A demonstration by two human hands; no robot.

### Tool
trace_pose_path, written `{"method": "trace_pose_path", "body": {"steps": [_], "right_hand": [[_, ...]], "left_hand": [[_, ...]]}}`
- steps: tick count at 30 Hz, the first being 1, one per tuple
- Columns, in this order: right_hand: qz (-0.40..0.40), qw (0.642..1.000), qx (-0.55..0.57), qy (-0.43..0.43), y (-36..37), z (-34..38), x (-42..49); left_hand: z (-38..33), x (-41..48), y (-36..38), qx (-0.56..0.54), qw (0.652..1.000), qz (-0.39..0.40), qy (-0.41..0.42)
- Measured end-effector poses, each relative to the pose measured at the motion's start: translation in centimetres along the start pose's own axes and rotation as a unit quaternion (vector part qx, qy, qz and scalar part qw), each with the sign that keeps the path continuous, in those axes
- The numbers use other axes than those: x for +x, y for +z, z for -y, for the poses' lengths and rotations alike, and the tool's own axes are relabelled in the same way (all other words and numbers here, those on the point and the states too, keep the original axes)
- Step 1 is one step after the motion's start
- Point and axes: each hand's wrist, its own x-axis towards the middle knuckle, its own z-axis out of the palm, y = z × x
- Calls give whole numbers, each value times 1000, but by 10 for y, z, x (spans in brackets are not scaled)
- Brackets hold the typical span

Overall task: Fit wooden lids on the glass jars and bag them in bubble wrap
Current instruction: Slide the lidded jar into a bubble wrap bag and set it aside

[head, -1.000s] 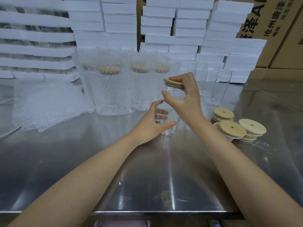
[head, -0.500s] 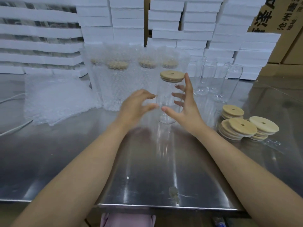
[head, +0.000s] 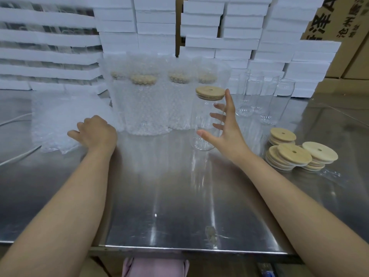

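Observation:
A clear glass jar (head: pixel 200 118) stands upright on the steel table (head: pixel 179 200) with a round wooden lid (head: pixel 210 93) seated on its mouth. My right hand (head: pixel 229 136) is spread open at the jar's right side. Its index tip is up by the lid's edge, its thumb lies in front of the lower glass, and the other fingers show through the glass. My left hand (head: pixel 97 132) lies on the near edge of a flat pile of bubble wrap bags (head: pixel 56 120) at the left. Its fingers bend down out of sight.
Several lidded jars in bubble wrap (head: pixel 145 108) stand behind. Several bare glass jars (head: pixel 269 100) are at the back right, and stacks of wooden lids (head: pixel 289 154) at the right. White foam boxes (head: pixel 219 27) and cardboard cartons (head: pixel 329 21) wall the back. A white cable (head: pixel 12 158) lies at the far left.
My right hand pressed the lid onto the jar, then opened beside it. My left hand let go of the jar and moved left onto the bubble wrap pile.

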Motion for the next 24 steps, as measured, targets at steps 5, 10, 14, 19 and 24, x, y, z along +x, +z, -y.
{"method": "trace_pose_path", "body": {"steps": [5,10,14,19,24], "right_hand": [[2,1000,1,5,-2,0,-1],[0,1000,1,8,-1,1,0],[-12,1000,-6,10,2,1,-1],[-52,998,-27,10,3,0,-1],[-98,993,-59,25,-4,-4,0]], "left_hand": [[-7,-3,-12,-96,988,-123,-16],[-15,-3,-42,-254,920,-299,5],[-32,-20,-55,-404,853,-300,141],[-70,-68,-59,-434,817,-113,362],[-92,-112,-38,-379,813,219,383]]}}
